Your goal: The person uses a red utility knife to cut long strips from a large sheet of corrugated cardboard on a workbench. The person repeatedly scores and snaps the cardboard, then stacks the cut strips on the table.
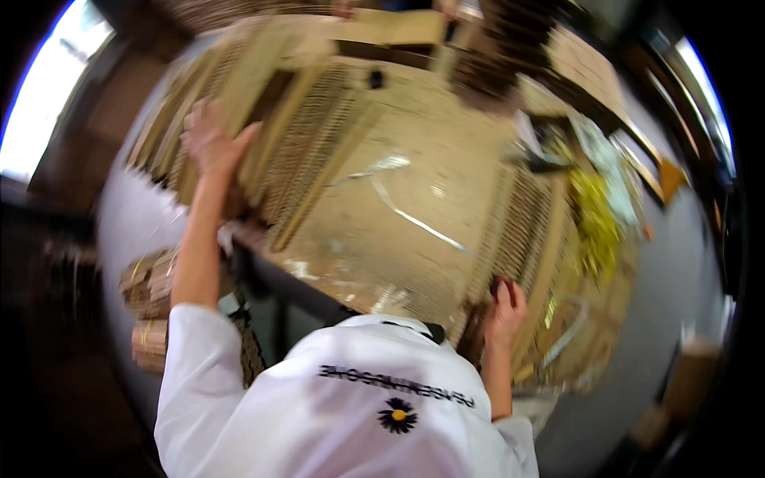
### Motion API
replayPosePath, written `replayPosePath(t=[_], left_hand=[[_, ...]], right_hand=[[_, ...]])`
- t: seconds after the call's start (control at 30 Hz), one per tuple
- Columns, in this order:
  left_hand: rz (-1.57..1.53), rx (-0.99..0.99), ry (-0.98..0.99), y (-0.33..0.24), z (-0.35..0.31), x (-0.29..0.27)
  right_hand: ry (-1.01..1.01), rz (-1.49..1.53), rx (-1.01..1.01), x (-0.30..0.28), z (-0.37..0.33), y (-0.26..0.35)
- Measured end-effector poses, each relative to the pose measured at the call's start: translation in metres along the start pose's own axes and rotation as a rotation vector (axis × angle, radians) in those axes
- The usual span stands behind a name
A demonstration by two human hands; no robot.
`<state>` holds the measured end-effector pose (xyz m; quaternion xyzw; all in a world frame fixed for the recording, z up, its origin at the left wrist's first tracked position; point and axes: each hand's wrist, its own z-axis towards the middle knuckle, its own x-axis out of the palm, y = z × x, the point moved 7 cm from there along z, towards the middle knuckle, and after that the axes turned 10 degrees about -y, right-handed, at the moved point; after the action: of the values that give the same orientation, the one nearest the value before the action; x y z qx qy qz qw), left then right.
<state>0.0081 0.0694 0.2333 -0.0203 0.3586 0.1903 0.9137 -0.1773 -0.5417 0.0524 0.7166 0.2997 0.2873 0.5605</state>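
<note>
Blur softens much of the head view. My left hand is stretched out at the left, fingers spread and thumb apart. It is over or against a row of cardboard pieces standing on edge at the table's left side; I cannot tell whether it presses on them. Near the front right, my right hand has its fingers closed on a small dark object, whose kind I cannot make out. That hand is beside a second row of cardboard pieces.
The worn wooden table bears a strip of clear tape. Yellow strapping and plastic lie at the right. An open cardboard box stands at the far edge, near another person's hand. Banded cardboard bundles sit low at left.
</note>
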Motion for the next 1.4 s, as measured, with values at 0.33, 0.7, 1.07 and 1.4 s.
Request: replayPosePath(t=[0.33,0.7,1.07,1.4], left_hand=[[-1.359,0.125,1.372,-0.386,-0.348,-0.040],[-1.417,-0.228,1.430,-0.392,-0.387,-0.024],[-1.149,-0.092,1.240,-0.380,-0.357,-0.025],[-0.862,-0.223,1.204,-0.244,-0.304,0.051]], right_hand=[[-0.205,0.228,-0.127,-0.129,0.070,0.023],[-0.014,0.049,0.151,-0.012,0.046,-0.012],[0.061,0.076,0.226,-0.024,0.059,-0.046],[0.030,0.332,0.254,0.091,-0.007,-0.097]])
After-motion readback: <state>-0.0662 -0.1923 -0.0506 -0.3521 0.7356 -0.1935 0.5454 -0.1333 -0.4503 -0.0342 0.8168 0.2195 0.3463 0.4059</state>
